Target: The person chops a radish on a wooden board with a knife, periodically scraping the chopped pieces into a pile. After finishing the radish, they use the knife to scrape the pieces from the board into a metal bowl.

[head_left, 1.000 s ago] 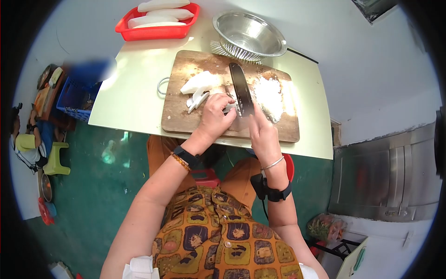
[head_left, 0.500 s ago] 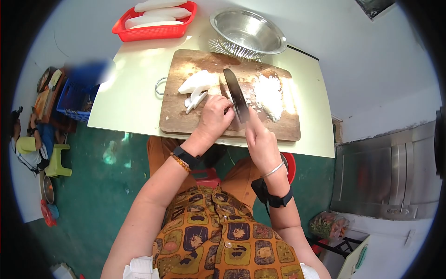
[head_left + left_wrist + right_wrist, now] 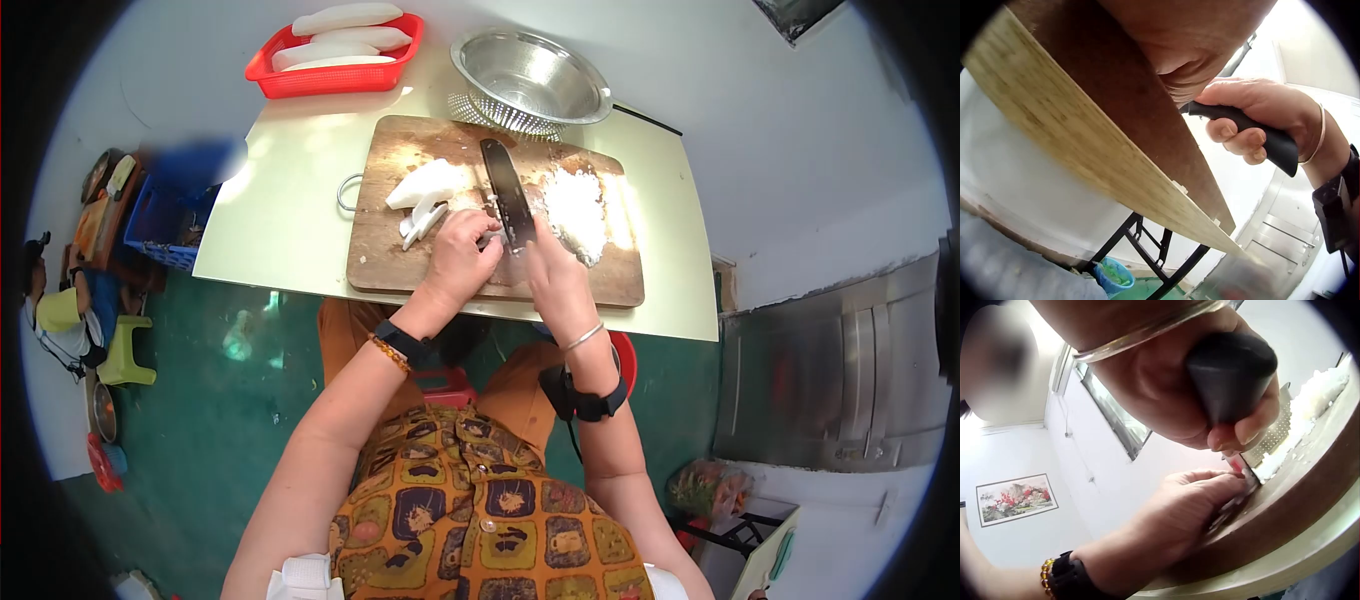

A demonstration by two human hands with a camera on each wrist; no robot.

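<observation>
My right hand [image 3: 562, 288] grips the black handle [image 3: 1272, 134] of a kitchen knife [image 3: 508, 190], whose dark blade stands over the wooden chopping board [image 3: 385, 262]. Close to the blade's left side, my left hand [image 3: 462, 256] has bent fingers holding white radish strips [image 3: 1229, 506] against the board; the hand partly hides them. Left of those fingers lie some cut slices [image 3: 424, 226] and a larger white radish piece [image 3: 428, 183]. A heap of finely chopped white radish [image 3: 577, 215] covers the board right of the knife.
Behind the board stands a metal colander with a basin [image 3: 530, 75] on it. A red basket [image 3: 335, 82] with several long white radish pieces is at the table's back left. The board has a metal ring handle [image 3: 346, 193]. Another person sits at the far left near a green stool [image 3: 127, 350].
The knife and right hand shift slightly left, then come back a little right, with small chopping motions. The left hand stays in nearly the same place on the strips.
</observation>
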